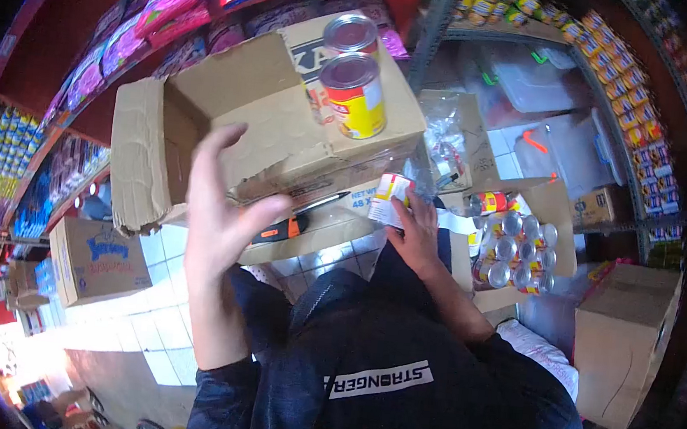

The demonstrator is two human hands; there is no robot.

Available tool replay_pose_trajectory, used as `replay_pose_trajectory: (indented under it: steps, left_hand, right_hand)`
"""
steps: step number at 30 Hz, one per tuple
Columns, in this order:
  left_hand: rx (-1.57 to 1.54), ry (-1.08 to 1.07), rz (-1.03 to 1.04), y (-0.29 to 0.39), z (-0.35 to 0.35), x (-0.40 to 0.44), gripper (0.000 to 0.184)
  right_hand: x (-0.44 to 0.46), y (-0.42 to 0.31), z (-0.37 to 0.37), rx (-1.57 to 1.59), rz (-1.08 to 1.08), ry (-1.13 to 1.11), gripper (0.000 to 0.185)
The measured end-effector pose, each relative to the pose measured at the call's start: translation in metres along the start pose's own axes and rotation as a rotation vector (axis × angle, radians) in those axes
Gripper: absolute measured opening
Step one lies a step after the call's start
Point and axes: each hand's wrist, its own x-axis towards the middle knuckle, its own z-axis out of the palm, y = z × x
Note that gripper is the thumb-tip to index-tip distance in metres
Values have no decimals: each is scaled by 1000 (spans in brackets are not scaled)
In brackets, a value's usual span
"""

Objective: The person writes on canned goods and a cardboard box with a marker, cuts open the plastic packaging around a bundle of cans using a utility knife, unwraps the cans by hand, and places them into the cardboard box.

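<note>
My left hand (pixel 233 204) is raised in front of the cut-open cardboard box (pixel 138 153), fingers apart, holding nothing. My right hand (pixel 421 237) grips a small can (pixel 392 198) with a white, yellow and red label, close to the box's near side. Two larger tins stand on the box's right part; the nearer tin (pixel 358 104) has a yellow and red label, and the farther tin (pixel 350 35) is partly hidden behind it. An orange-and-black box cutter (pixel 282 230) and a dark pen (pixel 321 203) lie on the cardboard between my hands.
At right, an open carton (pixel 563 207) holds several upright cans (pixel 513 252) and a can lying on its side (pixel 493 202). A closed carton (pixel 99 264) stands at left, another brown carton (pixel 620 349) at right. Stocked shelves (pixel 439 33) surround the tiled floor.
</note>
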Motion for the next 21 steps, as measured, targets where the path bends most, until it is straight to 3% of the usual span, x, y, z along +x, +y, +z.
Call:
replay_pose_trajectory:
  steps: [1,3,5,8,11,12,21]
  left_hand:
    - [314,-73,26,-7,6,0,88]
    - [470,-223,-15,-25,19,-1,91]
    - [604,-244,-39,-42,37,-4,81]
    - [684,-225,-14,-67,55,-6,56]
    - [679,-258,-131,-72,58,-5,41]
    - [671,-155,-32,-76,60,-7,35]
    - [653,-15,55,-85,64,-21,36]
  right_hand:
    - [2,1,0,11,-6,1,66]
    - [4,3,-2,22,-23,-12,65]
    - [5,7,-2,32,-27,-26,64]
    - [7,8,-8,42,-47,-43,65]
    - [7,9,-8,30,-32,-72,67]
    - [6,9,-8,26,-27,-70,68]
    - [1,-6,1,-50,57,-23,69]
